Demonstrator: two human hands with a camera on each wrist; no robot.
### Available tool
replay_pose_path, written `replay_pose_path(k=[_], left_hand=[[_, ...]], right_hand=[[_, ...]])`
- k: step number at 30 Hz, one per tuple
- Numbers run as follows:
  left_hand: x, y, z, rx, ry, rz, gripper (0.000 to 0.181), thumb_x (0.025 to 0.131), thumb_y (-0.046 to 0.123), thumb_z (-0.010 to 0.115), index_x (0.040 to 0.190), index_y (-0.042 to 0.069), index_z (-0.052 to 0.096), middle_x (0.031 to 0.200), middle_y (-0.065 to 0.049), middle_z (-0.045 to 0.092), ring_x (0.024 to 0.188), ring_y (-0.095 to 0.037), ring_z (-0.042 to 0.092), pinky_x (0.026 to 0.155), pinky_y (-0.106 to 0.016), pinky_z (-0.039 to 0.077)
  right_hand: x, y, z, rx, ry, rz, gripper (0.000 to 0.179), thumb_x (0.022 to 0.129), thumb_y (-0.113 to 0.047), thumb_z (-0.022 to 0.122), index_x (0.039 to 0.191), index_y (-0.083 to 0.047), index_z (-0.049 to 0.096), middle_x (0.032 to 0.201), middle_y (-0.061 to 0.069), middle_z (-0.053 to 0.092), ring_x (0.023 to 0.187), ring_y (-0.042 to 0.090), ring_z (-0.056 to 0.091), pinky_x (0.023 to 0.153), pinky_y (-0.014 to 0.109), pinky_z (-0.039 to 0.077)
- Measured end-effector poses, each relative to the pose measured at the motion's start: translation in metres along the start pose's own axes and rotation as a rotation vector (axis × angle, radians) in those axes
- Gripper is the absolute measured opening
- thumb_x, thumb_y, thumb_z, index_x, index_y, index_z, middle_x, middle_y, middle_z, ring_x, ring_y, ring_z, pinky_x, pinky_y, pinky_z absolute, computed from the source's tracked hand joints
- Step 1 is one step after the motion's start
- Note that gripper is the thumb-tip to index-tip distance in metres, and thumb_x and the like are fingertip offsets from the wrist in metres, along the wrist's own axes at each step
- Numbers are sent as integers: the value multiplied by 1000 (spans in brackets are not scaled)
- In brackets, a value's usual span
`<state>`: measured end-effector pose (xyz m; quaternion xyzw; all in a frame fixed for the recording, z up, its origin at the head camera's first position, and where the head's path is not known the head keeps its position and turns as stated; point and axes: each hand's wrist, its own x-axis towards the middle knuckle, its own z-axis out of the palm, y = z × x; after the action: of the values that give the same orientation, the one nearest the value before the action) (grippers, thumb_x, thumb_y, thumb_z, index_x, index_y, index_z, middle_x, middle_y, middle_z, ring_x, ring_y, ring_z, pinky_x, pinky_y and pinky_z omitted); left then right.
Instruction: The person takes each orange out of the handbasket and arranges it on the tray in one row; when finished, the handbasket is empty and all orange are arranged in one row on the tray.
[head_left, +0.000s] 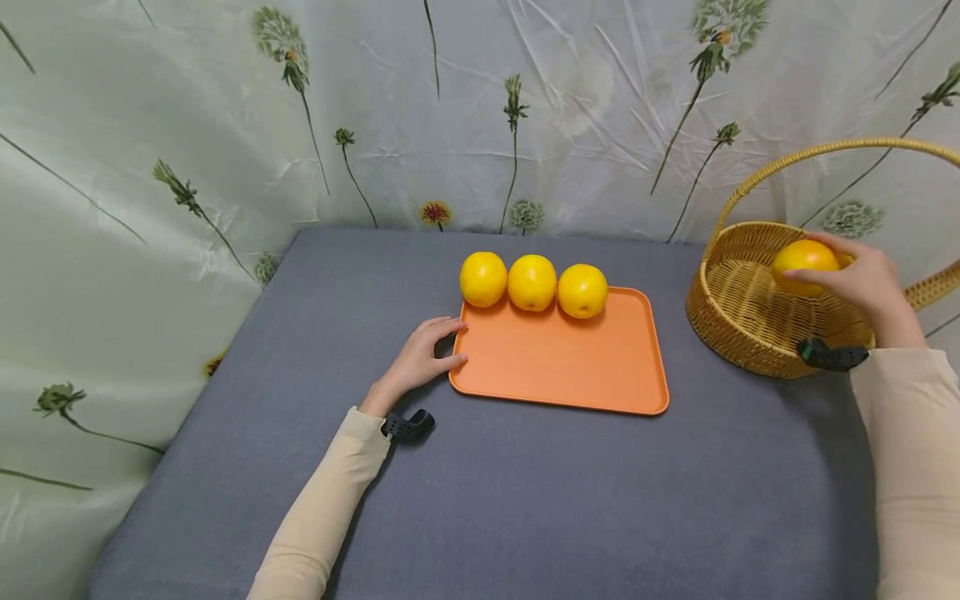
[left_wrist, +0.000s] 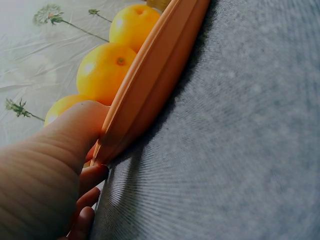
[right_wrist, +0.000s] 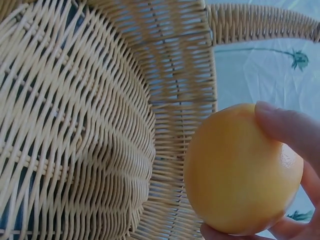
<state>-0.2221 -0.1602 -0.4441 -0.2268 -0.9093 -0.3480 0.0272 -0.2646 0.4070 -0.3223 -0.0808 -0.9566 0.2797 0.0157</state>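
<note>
Three yellow-orange oranges (head_left: 532, 283) sit in a row along the far edge of an orange tray (head_left: 555, 358). My left hand (head_left: 420, 357) holds the tray's left edge; in the left wrist view its thumb lies at the rim (left_wrist: 131, 82) and the fingertips reach the tray's corner. At the right, my right hand (head_left: 862, 279) grips another orange (head_left: 802, 267) between thumb and fingers, over the opening of a wicker basket (head_left: 738, 329). The right wrist view shows this orange (right_wrist: 240, 170) close to the woven wall, with part of the fingers hidden behind it.
The basket's tall arched handle (head_left: 825, 148) rises beside the right hand. A grey-blue cloth (head_left: 600, 500) covers the table. Behind and to the left hangs a pale curtain (head_left: 420, 125) with a dandelion print. Each wrist wears a black camera band (head_left: 408, 427).
</note>
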Motion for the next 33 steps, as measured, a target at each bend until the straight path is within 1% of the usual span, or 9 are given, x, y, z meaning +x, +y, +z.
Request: replay_pose_path(k=[4,8,12,15,17,20,24,26,33], left_hand=[[0,0,-1,-7,2,-5,54,81,22,73,129,4,56,135,-16,54,132,-34,41,112,-50,31],[0,0,-1,-15,-1,-13,55,81,22,72,130,4,55,136,-16,54,133,-34,40,112,-51,30],[0,0,-1,-4,-3,-20,55,82,23,71,130,4,55,136,-16,53,133,-34,40,112,-51,31],[1,-1,0,-6,-4,-21,55,82,23,72,130,4,55,136,-16,53,133,-34,40,112,-51,31],[1,-1,0,-10,-3,-21,54,81,23,72,130,5,55,136,-16,54,133,-33,40,112,-50,31],[3,-1,0,-11,1,-18,54,81,23,73,129,5,56,135,-15,54,133,-33,40,113,-49,31],[3,-1,-1,6,3,-10,54,81,22,73,129,5,56,135,-15,55,132,-33,41,112,-49,31],[3,-2,0,7,3,-5,54,81,22,73,129,5,56,135,-15,55,132,-33,41,112,-50,31],[1,-2,0,2,-2,0,54,81,22,72,129,4,56,135,-15,55,133,-33,41,112,-50,31]], right_hand=[[-2,-4,0,-13,10,-26,76,85,-49,61,148,-27,27,150,27,29,111,38,35,76,33,32],[-2,-7,-1,-1,13,-44,74,83,-48,64,147,-31,29,152,21,30,100,12,39,75,28,31],[-4,-9,0,42,24,-83,69,82,-45,67,143,-42,34,154,-3,31,91,-12,30,75,23,29],[-5,-10,0,71,39,-123,67,81,-40,69,140,-43,37,139,-25,38,89,-15,29,75,21,28],[-7,-11,1,83,50,-137,67,81,-39,70,139,-43,39,124,-32,41,88,-15,30,74,20,28],[-9,-13,2,105,68,-161,67,80,-36,72,140,-40,41,109,-35,41,87,-14,33,72,18,28],[-15,-16,5,128,84,-198,67,80,-31,73,140,-35,43,101,-36,41,86,-12,35,69,16,29],[-19,-17,7,124,92,-200,67,80,-32,73,139,-36,43,104,-36,39,87,-14,32,73,18,28],[-31,-22,15,130,118,-179,68,79,-34,73,139,-40,42,128,-15,44,94,-17,27,82,27,26]])
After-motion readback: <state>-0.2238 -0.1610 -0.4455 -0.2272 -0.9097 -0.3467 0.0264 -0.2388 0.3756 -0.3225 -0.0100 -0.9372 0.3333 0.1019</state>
